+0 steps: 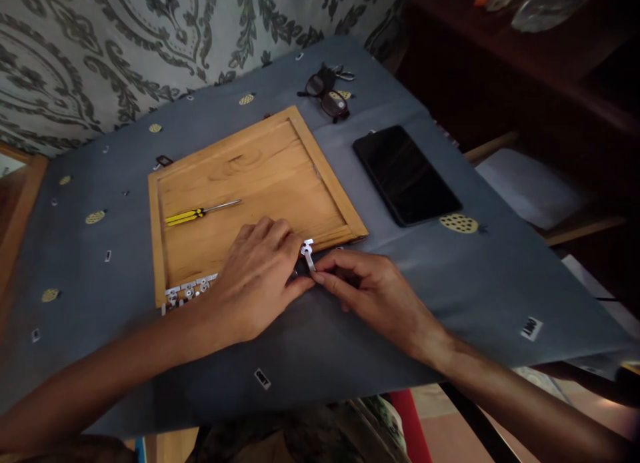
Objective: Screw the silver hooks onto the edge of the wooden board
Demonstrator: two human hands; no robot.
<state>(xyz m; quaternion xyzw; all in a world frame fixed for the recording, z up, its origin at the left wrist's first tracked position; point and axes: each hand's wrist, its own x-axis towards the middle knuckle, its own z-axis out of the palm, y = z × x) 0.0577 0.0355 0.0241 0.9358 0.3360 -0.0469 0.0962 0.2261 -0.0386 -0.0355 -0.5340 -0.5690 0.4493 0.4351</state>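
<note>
Just below the centre of the frame, the right hand [380, 289] had its grip together: thumb and forefinger were clamped on the lower end of a small, bent, silver metal clip [307, 251] at the panel's near edge. The clip looked light, stiff and slick, probably best pinched by that narrow end. Beside it, the left hand [257, 273] arched over the near rim; I could not tell whether its grip was closed on anything. More silver metal fittings [189, 291] lined that rim at lower left.

The flat, golden-brown wooden panel with a raised border [280, 163] lay mid-frame on the blue-covered bench [410, 269]. It seemed rigid and fairly light, best held by its border. 1 yellow-and-black screwdriver [186, 216] rested on it.
</note>
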